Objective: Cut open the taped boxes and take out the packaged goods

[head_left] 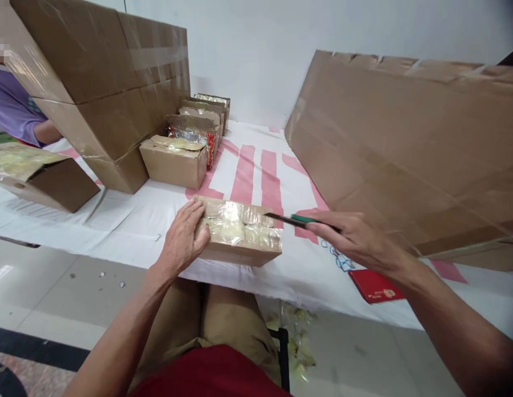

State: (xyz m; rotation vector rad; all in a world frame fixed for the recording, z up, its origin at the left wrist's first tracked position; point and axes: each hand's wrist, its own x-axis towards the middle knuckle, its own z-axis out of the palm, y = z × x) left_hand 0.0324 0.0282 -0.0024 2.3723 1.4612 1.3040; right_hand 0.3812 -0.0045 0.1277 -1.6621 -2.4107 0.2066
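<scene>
A small taped cardboard box lies at the table's front edge, its top covered with glossy yellowish tape. My left hand grips its left end, the thumb on top and the fingers pressed together over the far corner. In my right hand is a box cutter with a green and black handle. Its dark blade points left, and the tip is over the right part of the box's top; whether it touches the tape I cannot tell.
Several small boxes stand in a row at the back, beside stacked large cartons. A big cardboard sheet leans at the right. Near my right forearm lie a red booklet and blue-edged scraps. A person's purple sleeve shows at left.
</scene>
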